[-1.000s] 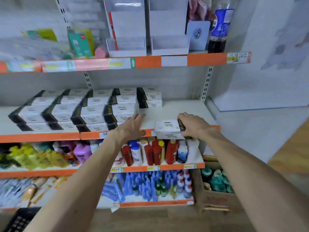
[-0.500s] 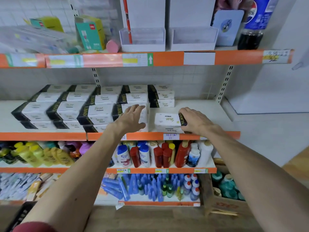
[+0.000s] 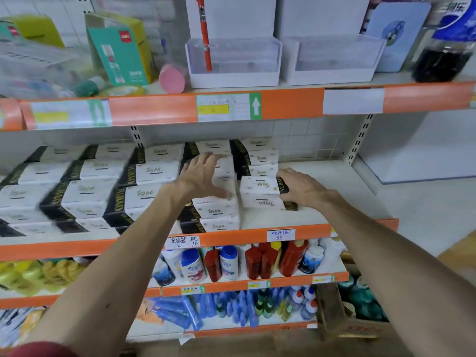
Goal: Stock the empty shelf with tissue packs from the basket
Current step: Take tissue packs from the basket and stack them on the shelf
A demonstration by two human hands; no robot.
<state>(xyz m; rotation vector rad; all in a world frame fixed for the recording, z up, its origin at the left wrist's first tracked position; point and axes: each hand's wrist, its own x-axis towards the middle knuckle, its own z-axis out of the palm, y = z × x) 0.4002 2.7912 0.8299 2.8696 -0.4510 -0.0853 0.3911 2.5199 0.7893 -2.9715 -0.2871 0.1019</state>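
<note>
At the far left of the middle shelf, white tissue packs with black ends stand in stacked rows, partly blurred. A green carton stands on the board above them and yellow bottles on the board below. Further right, a pink roll lies beside a white display tray that holds a red pen. Under that tray the left hand reaches over the front stack at the right end of the rows. It is palm down with fingers straight and spread wide, the thumb lies on the top pack, and it grasps nothing. Shampoo bottles stand on the board beneath. Just right of the front stack, a tissue pack sits on the shelf board close in front of a rear stack 3 packs high. The right hand grips this pack at its black right end, fingers curled over the top and thumb low at the front. A 2nd white tray stands above, and a handwritten price tag reading 35 hangs on the orange edge below, over red bottles. Right of the hand the shelf board is bare up to the slotted upright. A dark cola bottle stands on the board above, and a cardboard box of teal bottles sits at floor level.
</note>
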